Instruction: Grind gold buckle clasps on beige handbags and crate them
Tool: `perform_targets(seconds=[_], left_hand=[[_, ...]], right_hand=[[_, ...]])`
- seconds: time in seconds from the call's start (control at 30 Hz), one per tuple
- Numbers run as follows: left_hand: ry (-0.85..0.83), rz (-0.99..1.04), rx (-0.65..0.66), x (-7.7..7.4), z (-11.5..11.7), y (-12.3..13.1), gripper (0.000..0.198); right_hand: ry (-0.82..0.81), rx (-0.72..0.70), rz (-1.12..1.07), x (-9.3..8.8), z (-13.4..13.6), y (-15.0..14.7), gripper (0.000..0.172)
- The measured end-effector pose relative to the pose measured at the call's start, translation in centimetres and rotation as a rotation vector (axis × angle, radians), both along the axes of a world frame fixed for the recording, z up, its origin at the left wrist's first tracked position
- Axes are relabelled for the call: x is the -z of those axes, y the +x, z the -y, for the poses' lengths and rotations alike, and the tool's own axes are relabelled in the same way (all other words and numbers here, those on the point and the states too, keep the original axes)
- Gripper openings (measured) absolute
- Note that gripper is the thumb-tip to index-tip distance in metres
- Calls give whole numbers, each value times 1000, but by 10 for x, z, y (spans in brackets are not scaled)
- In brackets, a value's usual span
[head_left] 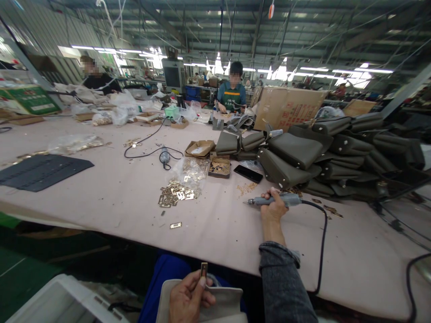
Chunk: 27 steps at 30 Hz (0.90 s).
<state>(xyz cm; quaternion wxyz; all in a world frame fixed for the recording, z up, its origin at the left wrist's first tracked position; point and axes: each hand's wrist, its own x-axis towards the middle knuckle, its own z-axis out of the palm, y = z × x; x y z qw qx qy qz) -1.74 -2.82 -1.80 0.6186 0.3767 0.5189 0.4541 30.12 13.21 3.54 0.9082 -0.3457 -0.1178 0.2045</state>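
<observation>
My right hand is wrapped round a grey electric screwdriver, its bit pointing left over the table near a scatter of tiny gold screws. Low in the view, my left hand pinches a small gold-rimmed metal plate upright between thumb and fingers. Beneath that hand a light grey bag piece lies over my lap; its lower part is cut off by the frame. A heap of gold metal frames lies on the table, and a single gold plate sits nearer the edge.
Dark olive bags are piled at the right. A black phone lies beside a small box of screws. A second screwdriver rests with its cord looped. Across the table, a co-worker sits near a cardboard box.
</observation>
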Motion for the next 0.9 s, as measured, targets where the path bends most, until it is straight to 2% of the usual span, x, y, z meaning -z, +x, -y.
perform_targets(seconds=[0.27, 0.37, 0.47, 0.7, 0.9], left_hand=[[8, 16, 17, 1, 0, 0, 52], [-3, 30, 48, -1, -4, 0, 57], [-32, 40, 89, -8, -5, 0, 60], [-51, 88, 131, -21, 4, -2, 45], [-109, 156, 159, -21, 10, -6, 35]], right_hand=[[26, -87, -32, -9, 8, -4, 33], [37, -128, -48, -14, 25, -8, 33], [49, -211, -84, -17, 53, -21, 33], [31, -438, -158, -19, 130, -92, 24], [-49, -533, -119, -18, 162, -149, 24]])
